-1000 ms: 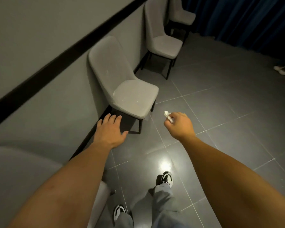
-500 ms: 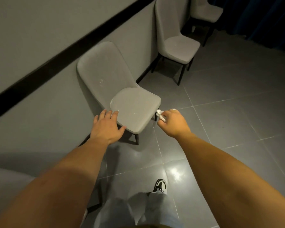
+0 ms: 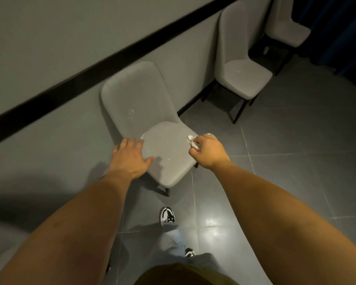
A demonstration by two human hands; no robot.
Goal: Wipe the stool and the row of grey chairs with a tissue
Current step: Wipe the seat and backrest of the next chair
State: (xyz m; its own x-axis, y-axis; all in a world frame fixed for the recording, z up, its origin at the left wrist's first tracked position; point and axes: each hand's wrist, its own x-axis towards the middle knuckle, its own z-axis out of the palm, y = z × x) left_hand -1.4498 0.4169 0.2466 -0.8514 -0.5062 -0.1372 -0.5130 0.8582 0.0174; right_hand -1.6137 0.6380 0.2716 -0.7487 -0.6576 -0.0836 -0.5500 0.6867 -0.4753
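Both hands have come in closer since half a second ago. Now the left hand (image 3: 130, 156) lies flat with fingers spread on the near edge of the grey chair (image 3: 152, 128) seat, while the right hand (image 3: 207, 151) is clenched around a crumpled white tissue (image 3: 192, 141), which pokes out over the seat's far corner.

3 grey chairs: nearest chair (image 3: 169, 155) under the fingers, second chair (image 3: 245, 79) beyond them, third chair (image 3: 290, 31) farthest. 1 tissue (image 3: 192, 141). 2 hands: left hand (image 3: 130, 157), right hand (image 3: 208, 151). 2 shoes (image 3: 168, 215).
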